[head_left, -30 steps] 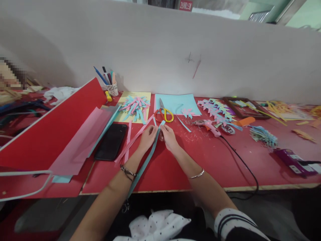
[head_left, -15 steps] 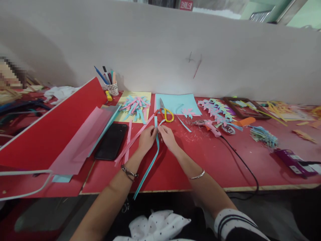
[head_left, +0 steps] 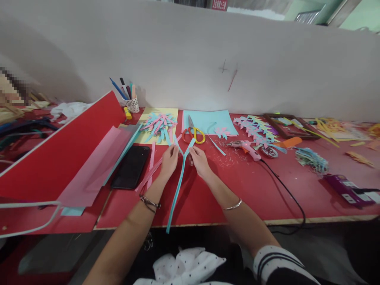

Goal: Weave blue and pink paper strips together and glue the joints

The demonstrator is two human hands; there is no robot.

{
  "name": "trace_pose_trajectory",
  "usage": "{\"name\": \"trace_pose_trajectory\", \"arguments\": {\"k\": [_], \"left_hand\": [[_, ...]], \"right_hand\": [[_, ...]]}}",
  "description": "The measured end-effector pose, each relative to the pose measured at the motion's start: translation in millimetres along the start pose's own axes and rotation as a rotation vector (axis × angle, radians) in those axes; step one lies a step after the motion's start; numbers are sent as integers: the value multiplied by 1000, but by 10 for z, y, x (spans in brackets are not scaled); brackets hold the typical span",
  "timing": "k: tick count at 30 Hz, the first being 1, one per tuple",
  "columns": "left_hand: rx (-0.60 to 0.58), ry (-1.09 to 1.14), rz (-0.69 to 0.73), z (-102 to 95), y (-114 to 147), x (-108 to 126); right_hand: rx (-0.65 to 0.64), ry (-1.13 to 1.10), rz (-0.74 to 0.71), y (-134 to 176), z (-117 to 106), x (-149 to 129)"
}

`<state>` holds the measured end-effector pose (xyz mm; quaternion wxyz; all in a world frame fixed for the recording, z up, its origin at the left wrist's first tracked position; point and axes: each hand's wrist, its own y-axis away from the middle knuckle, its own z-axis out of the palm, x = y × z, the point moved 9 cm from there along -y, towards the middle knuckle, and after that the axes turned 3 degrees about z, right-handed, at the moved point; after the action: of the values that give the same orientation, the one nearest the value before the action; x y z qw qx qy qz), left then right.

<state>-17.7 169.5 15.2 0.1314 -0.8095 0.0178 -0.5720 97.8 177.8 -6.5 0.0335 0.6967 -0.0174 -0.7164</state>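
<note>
Between my hands a light blue paper strip [head_left: 177,190] forms a Y, its two upper ends apart and its long tail hanging toward the table's front edge. My left hand [head_left: 170,160] pinches one upper end, and my right hand [head_left: 198,160] pinches the other. Just beyond my fingers lie scissors [head_left: 194,134] with a red and a yellow handle, partly on a light blue sheet [head_left: 208,116]. Pink paper strips [head_left: 150,174] lie beside my left hand. A heap of pink and blue folded strips [head_left: 160,124] rests on a yellow sheet [head_left: 144,136].
A black phone [head_left: 130,167] lies left of my hands, near a pink sheet [head_left: 92,170] and a tilted red board [head_left: 65,158]. A pen cup [head_left: 131,105] stands behind. To the right are a pink glue gun [head_left: 247,149] with its cord, a folded paper chain [head_left: 257,130] and a purple box [head_left: 348,190].
My hands have moved apart, spreading the blue strip's upper ends into a Y. Its hanging tail has swung to the right and straightened.
</note>
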Motion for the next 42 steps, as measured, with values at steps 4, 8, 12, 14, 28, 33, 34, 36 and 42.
{"name": "trace_pose_trajectory", "arguments": {"k": [4, 8, 12, 14, 28, 33, 34, 36, 42], "left_hand": [[-114, -2, 18, 147, 39, 40], [-169, -44, 39, 205, 68, 65], [-147, -92, 59, 161, 68, 90], [-119, -112, 61, 128, 65, 94], [-105, -78, -5, 142, 38, 8], [-76, -38, -22, 112, 21, 9], [-59, -36, -23, 96, 24, 11], [-21, -31, -23, 62, 38, 13], [39, -5, -21, 12, 69, 4]], "right_hand": [[30, -21, -11, 1, -23, -11], [61, -3, -35, 0, -67, -43], [65, 60, -67, 1, -71, -76], [61, 103, -94, 11, -53, -102], [57, 203, -149, 39, -28, -152], [42, 190, -135, 29, -14, -129], [43, 189, -132, 28, -14, -124], [52, 187, -129, 27, -20, -117], [92, 178, -127, 36, -59, -126]]}}
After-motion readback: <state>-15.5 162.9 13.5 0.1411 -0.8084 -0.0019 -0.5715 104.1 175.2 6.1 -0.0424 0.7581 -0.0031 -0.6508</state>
